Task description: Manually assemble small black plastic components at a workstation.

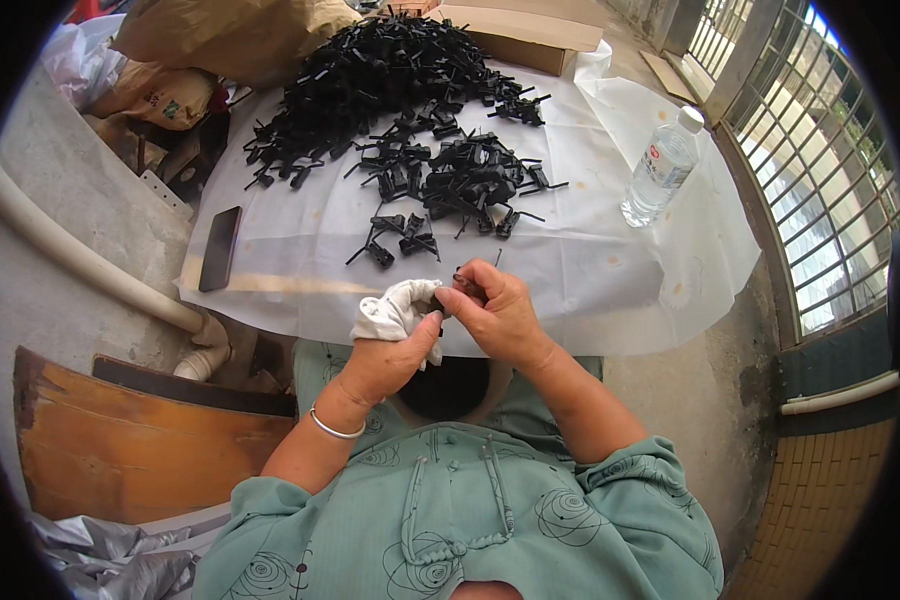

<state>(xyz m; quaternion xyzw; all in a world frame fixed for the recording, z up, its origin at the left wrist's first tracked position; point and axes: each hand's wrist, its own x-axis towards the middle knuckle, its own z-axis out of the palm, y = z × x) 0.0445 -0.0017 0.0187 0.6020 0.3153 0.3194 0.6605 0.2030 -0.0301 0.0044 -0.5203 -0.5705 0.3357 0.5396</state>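
My left hand (398, 356) is closed around a white cloth or fabric glove (395, 312) that hides most of its fingers. A small black plastic part (439, 303) sits between my two hands, mostly covered by the fingertips. With thumb and fingers pinched together, my right hand (502, 315) grips the same part from the right side. Just beyond the hands, a few loose black plastic parts (405, 240) with thin stems lie on the sheeted table. Behind them is a small heap of like parts (475, 175), and farther back rises a large pile (380, 75).
White plastic sheeting (570, 270) covers the table. A phone (221, 248) lies at its left edge and a clear water bottle (662, 168) stands right. Behind are a cardboard box (530, 35) and brown paper sacks (220, 40). A dark round thing (445, 388) is below my hands.
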